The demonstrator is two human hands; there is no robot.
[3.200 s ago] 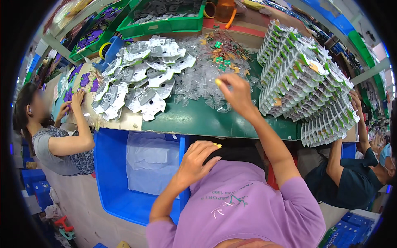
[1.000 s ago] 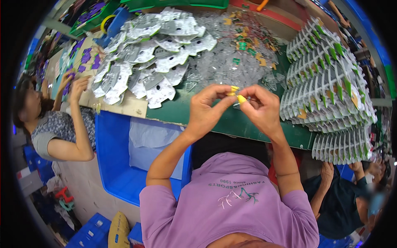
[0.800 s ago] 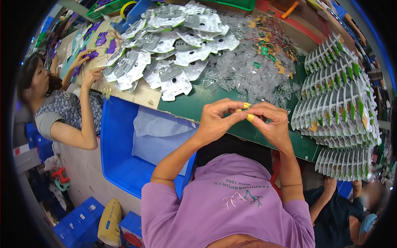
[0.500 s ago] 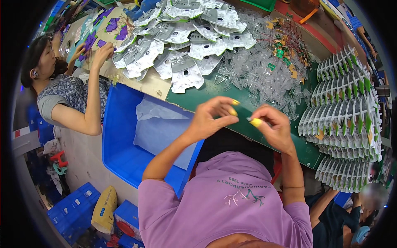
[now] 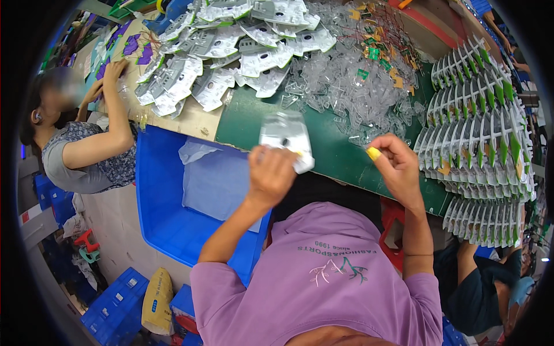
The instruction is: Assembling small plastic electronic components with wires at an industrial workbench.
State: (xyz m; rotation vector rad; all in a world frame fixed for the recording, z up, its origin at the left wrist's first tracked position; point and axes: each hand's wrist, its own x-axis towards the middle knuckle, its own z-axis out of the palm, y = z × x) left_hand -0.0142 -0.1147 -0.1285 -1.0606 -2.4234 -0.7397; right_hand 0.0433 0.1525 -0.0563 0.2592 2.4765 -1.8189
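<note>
My left hand (image 5: 271, 177) grips the near edge of a white and grey molded plastic shell (image 5: 291, 138) with a dark round hole. The shell is slightly blurred, held at the front edge of the green bench. My right hand (image 5: 398, 170) is closed in a pinch, its thumb wrapped in yellow tape. Its fingertips are at the near edge of a heap of clear plastic pieces (image 5: 329, 75); what lies between them is too small to make out. More such shells (image 5: 222, 43) are piled beyond my left hand.
Small green and tan circuit boards (image 5: 375, 53) with thin wires lie on the clear pieces. Stacked rows of white and green shells (image 5: 470, 138) stand at the right. A blue bin (image 5: 167, 222) sits below the bench, left. A co-worker (image 5: 75, 138) handles purple parts (image 5: 131, 45).
My left hand has taken hold of a shell from the pile and brought it to the bench's front edge. My right hand has moved slightly right. The whole view has shifted a little.
</note>
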